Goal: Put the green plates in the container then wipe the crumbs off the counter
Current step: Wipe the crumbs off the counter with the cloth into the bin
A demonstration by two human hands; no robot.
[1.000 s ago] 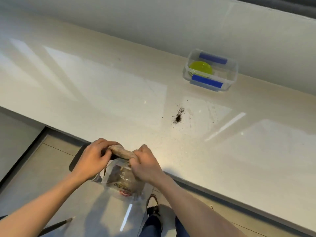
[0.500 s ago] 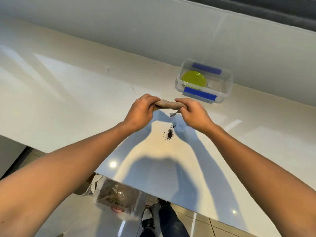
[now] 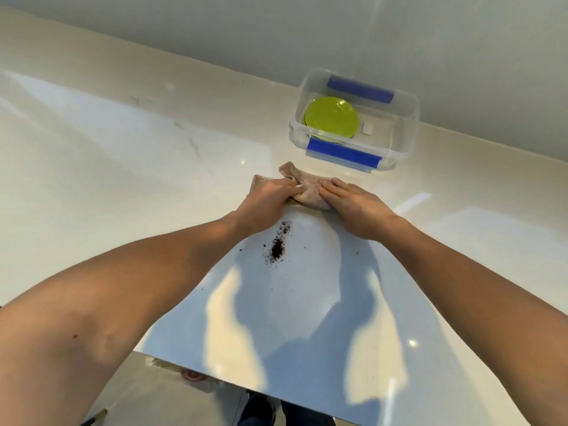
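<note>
Green plates (image 3: 332, 118) lie stacked inside a clear container (image 3: 408, 130) with blue clips at the back right of the counter. A beige cloth (image 3: 309, 192) rests on the counter just in front of the container. My left hand (image 3: 270, 195) presses on the cloth's left part with fingers curled into it. My right hand (image 3: 353, 204) lies flat on its right part. A small pile of dark crumbs (image 3: 278, 247) sits on the counter nearer to me, between my forearms, apart from the cloth.
The glossy cream counter (image 3: 123, 179) runs along a pale wall (image 3: 276, 41). Its front edge is at the bottom, with floor, a shoe (image 3: 258, 410) and part of a bag below. A small white piece (image 3: 367, 128) lies in the container beside the plates.
Both hands lifted the cloth from below the counter edge, carried it over the crumbs, and now hold it down on the counter beyond them, in front of the container.
</note>
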